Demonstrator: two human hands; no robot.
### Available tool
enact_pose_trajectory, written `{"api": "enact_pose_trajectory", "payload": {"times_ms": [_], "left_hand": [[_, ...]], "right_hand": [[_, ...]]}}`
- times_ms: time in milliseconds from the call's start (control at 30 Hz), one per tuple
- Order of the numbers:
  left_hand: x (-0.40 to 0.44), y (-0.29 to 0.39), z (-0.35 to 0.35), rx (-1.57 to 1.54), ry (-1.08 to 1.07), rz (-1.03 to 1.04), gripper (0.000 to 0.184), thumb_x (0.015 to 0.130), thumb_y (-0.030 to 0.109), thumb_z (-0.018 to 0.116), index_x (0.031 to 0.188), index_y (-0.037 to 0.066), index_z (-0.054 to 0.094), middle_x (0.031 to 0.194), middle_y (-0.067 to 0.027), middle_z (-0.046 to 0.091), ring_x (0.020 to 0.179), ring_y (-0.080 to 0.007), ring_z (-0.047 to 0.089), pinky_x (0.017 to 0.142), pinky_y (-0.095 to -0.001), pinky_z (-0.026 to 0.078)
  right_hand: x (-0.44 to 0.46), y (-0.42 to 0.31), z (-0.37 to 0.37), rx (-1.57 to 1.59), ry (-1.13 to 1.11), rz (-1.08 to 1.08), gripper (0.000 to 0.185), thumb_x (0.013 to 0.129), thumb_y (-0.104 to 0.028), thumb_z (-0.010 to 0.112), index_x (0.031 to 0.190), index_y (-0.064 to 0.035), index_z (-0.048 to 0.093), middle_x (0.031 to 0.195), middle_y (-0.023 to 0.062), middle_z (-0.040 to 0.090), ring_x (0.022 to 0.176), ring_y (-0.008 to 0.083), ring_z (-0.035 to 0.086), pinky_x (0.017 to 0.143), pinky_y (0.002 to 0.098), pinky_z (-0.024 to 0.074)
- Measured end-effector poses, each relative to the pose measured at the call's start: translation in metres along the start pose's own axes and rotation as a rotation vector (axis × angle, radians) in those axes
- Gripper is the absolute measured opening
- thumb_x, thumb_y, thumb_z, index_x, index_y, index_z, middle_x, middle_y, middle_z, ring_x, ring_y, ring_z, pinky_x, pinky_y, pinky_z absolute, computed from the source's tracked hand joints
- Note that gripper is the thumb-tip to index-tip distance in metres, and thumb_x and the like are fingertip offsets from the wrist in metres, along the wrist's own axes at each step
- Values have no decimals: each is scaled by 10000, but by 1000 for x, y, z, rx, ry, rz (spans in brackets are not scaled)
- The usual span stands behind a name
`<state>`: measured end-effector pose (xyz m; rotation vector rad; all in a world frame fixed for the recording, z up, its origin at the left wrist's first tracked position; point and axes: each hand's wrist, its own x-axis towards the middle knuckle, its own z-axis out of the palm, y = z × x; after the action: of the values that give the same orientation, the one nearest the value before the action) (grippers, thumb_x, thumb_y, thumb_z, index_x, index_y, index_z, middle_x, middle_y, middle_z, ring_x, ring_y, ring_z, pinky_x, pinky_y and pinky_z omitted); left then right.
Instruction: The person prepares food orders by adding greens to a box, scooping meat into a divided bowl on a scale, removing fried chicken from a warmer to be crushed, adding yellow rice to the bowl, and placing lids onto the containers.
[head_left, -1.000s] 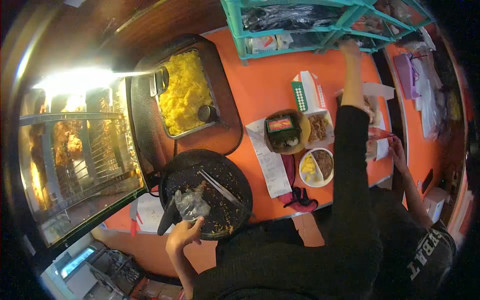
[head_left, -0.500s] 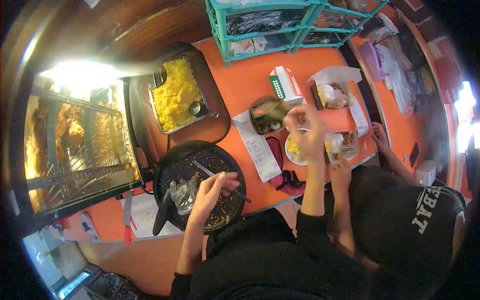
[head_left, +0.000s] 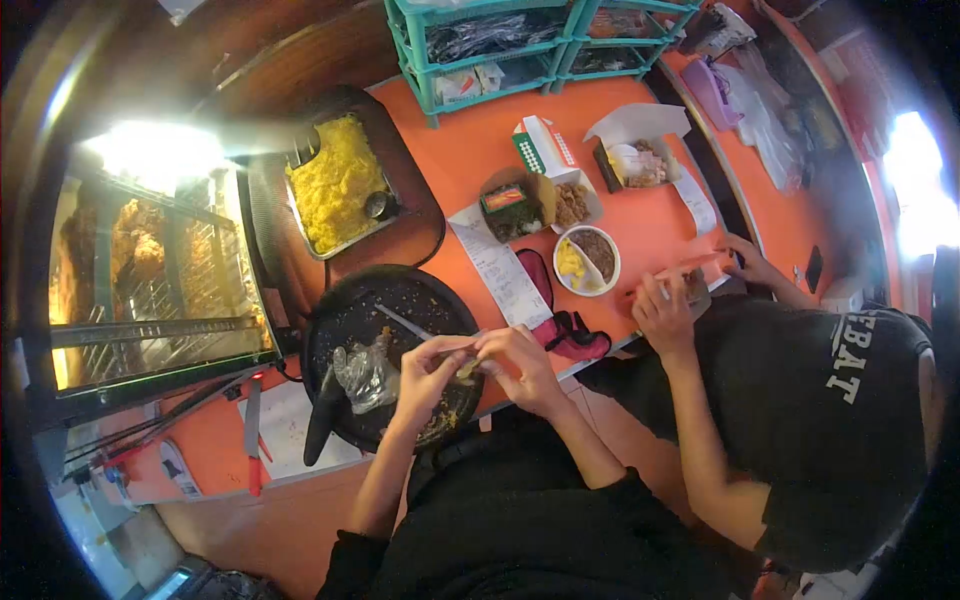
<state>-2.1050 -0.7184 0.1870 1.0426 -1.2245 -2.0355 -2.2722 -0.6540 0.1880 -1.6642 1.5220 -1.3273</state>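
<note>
My left hand [head_left: 430, 376] and my right hand [head_left: 522, 372] meet over the front right of a round black pan [head_left: 440, 308]. The fingertips of both pinch together around something small, which they mostly hide; I cannot make out its kind. Beneath my hands, a crumpled clear plastic glove or bag [head_left: 366, 377] lies in the pan. Beside it rests a long metal utensil [head_left: 400, 320], partly covered by my left hand. Crumbs are scattered over the pan's surface.
Nearby stand an open food box [head_left: 545, 215], a round two-part bowl [head_left: 588, 262] and another open box [head_left: 650, 165]. A yellow rice tray [head_left: 340, 185] sits behind the pan. A knife [head_left: 252, 435] lies left. At right, a co-worker's hands [head_left: 664, 312] handle a box.
My right hand has come back from above the food boxes to join my left hand over the pan. The co-worker's hands and box have shifted toward the table's front edge.
</note>
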Motion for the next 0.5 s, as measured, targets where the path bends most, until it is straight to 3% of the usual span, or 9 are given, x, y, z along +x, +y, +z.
{"api": "enact_pose_trajectory", "payload": {"times_ms": [33, 100, 167, 267, 333, 400, 433, 500], "left_hand": [[-3, -2, 7, -83, -23, -71, 208, 916, 40, 550, 1091, -34, 632, 1057, -92, 641, 934, -152, 620, 849, -277, 491], [-3, -13, 18, -166, -53, -144, 223, 925, 56, 542, 1113, -27, 627, 1069, -85, 625, 951, -151, 613, 852, -277, 488], [5, -44, 23, 10, -123, 82, 249, 935, 93, 538, 1144, -18, 612, 1082, -76, 586, 996, -145, 591, 860, -278, 476], [12, -41, 44, 131, -163, 184, 245, 917, 110, 574, 1116, -27, 618, 1093, -72, 554, 1044, -132, 561, 871, -279, 462], [16, -54, 63, 68, -100, 185, 215, 895, 100, 606, 1061, -33, 635, 1028, -74, 605, 962, -122, 590, 822, -267, 479], [31, -60, 70, 87, -13, 57, 216, 873, 70, 635, 1050, -53, 628, 959, -65, 659, 853, -109, 612, 763, -240, 493], [39, -57, 71, 119, -14, 105, 192, 880, 56, 622, 1042, -46, 631, 876, -48, 674, 772, -106, 621, 711, -230, 502], [66, -65, 75, 131, -35, 103, 147, 878, 45, 610, 994, -39, 643, 864, -65, 678, 764, -115, 628, 698, -241, 503]], "right_hand": [[-9, 3, -1, -4, 1, 2, 137, 798, -78, 658, 920, -66, 598, 916, 71, 600, 835, 241, 556, 760, 334, 454], [-27, 9, -2, 91, 148, 285, 124, 853, -104, 626, 940, -43, 562, 947, 100, 576, 857, 230, 560, 758, 315, 450], [-33, 14, -7, -19, 254, 286, 121, 862, -108, 619, 937, -38, 556, 961, 109, 568, 867, 217, 561, 743, 309, 452], [-44, 29, -15, -56, 416, 312, 134, 871, -124, 622, 897, -26, 535, 913, 101, 566, 824, 177, 564, 698, 281, 452], [-54, 33, -22, 87, 381, 540, 143, 870, -115, 628, 870, -24, 518, 849, 60, 564, 757, 132, 547, 687, 251, 441], [-58, 40, -23, 174, 430, 534, 144, 869, -95, 631, 888, -37, 501, 805, 13, 559, 718, 89, 528, 666, 221, 426], [-58, 42, -27, 223, 518, 529, 155, 868, -87, 633, 915, -43, 492, 808, 11, 560, 716, 77, 528, 650, 218, 426], [-59, 57, -33, 346, 647, 507, 204, 868, -74, 634, 986, -57, 469, 812, 6, 556, 713, 58, 525, 631, 212, 421]]}}
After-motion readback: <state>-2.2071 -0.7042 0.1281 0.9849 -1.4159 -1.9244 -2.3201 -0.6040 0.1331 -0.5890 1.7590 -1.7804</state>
